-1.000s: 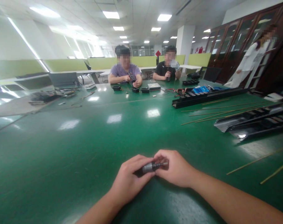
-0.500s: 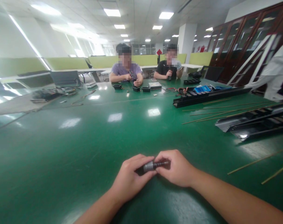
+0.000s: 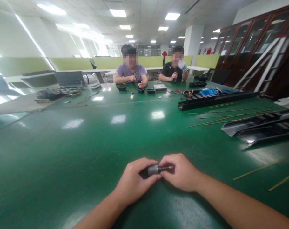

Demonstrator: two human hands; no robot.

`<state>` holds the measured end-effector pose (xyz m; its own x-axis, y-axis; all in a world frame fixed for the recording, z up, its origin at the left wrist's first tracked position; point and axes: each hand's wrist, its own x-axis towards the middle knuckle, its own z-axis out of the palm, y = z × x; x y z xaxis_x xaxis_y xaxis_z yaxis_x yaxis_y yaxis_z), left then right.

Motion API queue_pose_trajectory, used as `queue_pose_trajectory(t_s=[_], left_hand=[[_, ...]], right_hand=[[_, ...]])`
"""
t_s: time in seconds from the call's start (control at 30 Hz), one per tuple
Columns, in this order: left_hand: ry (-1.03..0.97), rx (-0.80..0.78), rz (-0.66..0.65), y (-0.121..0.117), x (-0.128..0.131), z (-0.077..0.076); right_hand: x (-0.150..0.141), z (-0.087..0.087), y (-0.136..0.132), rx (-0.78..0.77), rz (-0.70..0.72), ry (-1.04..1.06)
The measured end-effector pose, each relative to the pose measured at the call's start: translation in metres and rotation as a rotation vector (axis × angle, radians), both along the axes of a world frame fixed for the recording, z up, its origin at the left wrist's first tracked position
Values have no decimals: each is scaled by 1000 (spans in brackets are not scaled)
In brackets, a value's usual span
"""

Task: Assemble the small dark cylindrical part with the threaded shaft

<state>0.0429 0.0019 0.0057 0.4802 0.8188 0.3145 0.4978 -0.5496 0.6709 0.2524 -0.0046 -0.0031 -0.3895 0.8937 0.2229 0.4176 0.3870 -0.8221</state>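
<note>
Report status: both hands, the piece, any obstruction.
Left hand gripping grey-and-black cylindrical piece. Right hand fingers at its narrow end, tip pointing right. Nothing seen blocking either hand; thin rods off to the right.

The cylindrical tool (image 3: 153, 170) was small and slim, with a smooth grey metallic section, a narrower dark, stepped neck and a thin, pale metal tip. It lay roughly level, its tip pointing right, low at the near side of the green worktop (image 3: 87, 149). The left hand (image 3: 135, 179) wrapped its dark rear end, mostly hidden, while the fingers (image 3: 164, 174) of the right hand (image 3: 184, 173) pinched the neck.
</note>
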Motion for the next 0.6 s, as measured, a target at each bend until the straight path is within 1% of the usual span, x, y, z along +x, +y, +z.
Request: queue_pose_trajectory(t_s=[0.37,0.6], left_hand=[[-19,-24,-5,-1,1,2],[2,-2,-7,-1,1,3]], right_hand=[[1,-1,1,40,0,-27],[2,-3,2,47,10,-34]])
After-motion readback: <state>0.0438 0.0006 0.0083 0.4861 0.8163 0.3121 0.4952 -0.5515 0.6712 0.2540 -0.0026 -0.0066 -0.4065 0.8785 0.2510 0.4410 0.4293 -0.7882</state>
